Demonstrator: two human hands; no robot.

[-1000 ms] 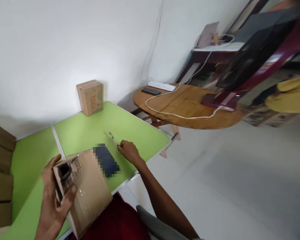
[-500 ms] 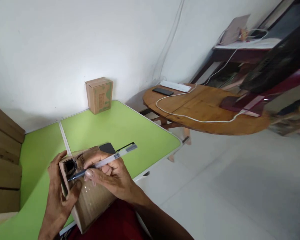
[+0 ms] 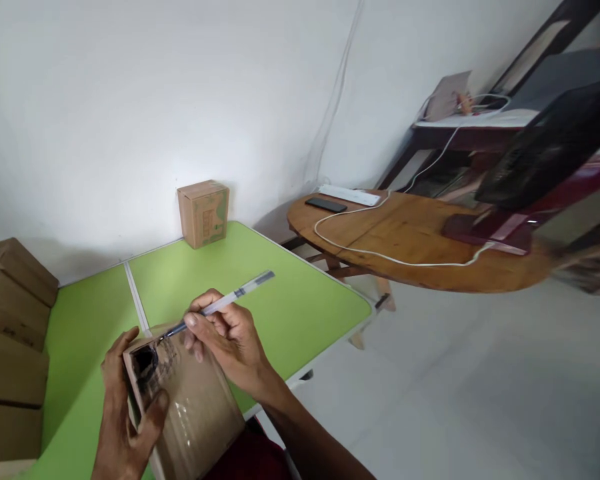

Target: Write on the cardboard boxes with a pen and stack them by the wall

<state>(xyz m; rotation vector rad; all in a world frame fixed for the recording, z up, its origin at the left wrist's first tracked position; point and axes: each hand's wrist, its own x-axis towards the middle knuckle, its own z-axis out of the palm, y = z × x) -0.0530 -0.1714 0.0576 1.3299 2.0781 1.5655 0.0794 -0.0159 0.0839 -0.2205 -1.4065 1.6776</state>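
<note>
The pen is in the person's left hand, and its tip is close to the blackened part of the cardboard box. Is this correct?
Not quite: the head view shows the pen in the right hand; the left hand holds the cardboard box. The tip is indeed close to the blackened part.

Far: white wall (image 3: 105, 100), lit brightest at mid-left. Against it, left to centre: pale-edged green table (image 3: 300, 293). Right: oval wooden table (image 3: 405, 230). Far right: pale-topped dark desk (image 3: 460, 138). Near right: pale floor (image 3: 455, 387), smooth, softly reflective, faintly lined.
</note>
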